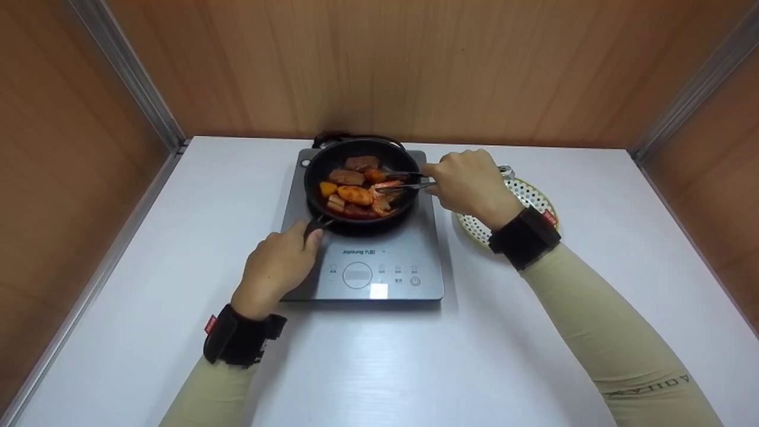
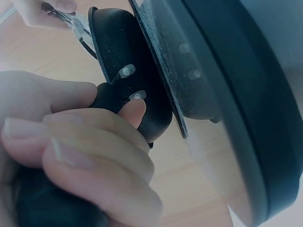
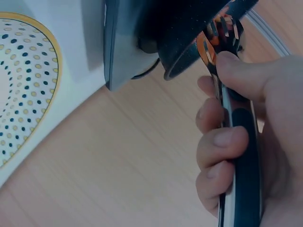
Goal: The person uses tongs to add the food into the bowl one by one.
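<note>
A black frying pan (image 1: 362,145) sits on the grey induction cooker (image 1: 409,249), and my left hand (image 1: 278,264) grips its handle (image 1: 315,225). In the left wrist view the fingers (image 2: 99,127) curl round that handle. My right hand (image 1: 468,181) holds a pair of kitchen tongs (image 3: 245,156) over the pan's right side. The tong tips reach down to a shrimp (image 1: 384,198) among the food. Around it lie brown pieces of meat (image 1: 362,163), an orange oval piece (image 1: 354,194) and a yellow chunk (image 1: 327,189).
A white plate with dots and a yellow rim (image 1: 536,193) lies right of the cooker, partly under my right wrist. The cooker's control panel (image 1: 357,275) faces me. A wooden wall (image 1: 379,71) rises behind the white table (image 1: 178,237), with side panels left and right.
</note>
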`<state>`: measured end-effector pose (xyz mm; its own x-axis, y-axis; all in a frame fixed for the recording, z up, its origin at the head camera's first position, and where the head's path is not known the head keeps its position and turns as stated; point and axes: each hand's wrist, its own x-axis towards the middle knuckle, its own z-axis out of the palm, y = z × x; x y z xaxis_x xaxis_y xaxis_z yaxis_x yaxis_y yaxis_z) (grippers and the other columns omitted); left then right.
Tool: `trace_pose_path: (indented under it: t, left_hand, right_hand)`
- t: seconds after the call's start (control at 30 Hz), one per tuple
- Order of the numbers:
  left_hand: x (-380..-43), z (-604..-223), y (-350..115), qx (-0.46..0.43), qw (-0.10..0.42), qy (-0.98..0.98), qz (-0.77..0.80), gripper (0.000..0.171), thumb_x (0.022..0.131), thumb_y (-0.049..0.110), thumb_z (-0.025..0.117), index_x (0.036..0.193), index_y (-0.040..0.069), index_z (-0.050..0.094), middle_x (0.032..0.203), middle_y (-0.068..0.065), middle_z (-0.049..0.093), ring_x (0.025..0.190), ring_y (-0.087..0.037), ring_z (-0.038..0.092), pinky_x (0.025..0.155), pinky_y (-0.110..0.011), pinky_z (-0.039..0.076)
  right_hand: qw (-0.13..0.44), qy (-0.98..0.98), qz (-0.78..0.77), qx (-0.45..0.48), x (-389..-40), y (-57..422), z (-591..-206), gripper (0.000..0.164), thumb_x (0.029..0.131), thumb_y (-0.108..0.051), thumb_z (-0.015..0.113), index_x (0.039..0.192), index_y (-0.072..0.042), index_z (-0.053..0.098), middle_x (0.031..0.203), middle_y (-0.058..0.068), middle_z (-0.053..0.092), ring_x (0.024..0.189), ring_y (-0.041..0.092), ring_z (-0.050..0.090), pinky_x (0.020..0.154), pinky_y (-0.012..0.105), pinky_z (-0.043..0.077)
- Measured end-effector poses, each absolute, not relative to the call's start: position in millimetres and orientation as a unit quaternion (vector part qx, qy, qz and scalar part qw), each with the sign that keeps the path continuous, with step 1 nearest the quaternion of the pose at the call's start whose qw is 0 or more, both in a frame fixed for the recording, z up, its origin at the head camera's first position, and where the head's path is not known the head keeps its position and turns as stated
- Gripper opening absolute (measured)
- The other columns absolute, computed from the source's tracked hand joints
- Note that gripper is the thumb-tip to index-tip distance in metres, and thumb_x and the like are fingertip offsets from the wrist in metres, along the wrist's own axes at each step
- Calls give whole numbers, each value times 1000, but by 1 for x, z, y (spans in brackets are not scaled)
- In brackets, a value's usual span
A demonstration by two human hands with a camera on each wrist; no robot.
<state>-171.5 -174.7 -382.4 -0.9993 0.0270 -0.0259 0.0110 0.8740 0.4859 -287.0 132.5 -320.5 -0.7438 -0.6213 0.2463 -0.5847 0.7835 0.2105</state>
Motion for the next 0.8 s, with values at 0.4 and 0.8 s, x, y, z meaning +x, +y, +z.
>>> trace_pose_path:
  t: [0.4, 0.8]
  left_hand:
    - [-173, -383, -174, 12, 16, 968, 249, 34, 114, 40, 43, 115, 9, 57, 90, -18, 65, 82, -35, 65, 62, -45, 45]
    - [-173, -381, -174, 23, 10, 969, 246, 34, 115, 39, 43, 114, 8, 57, 83, -15, 62, 77, -33, 62, 58, -42, 43]
  right_hand:
    - [151, -933, -43, 324, -281, 147, -321, 26, 95, -31, 79, 116, -16, 77, 86, 13, 74, 68, 39, 67, 58, 55, 51]
    - [132, -967, 75, 202, -264, 247, -345, 43, 102, -38, 70, 135, -12, 65, 107, 17, 76, 88, 43, 71, 66, 62, 52]
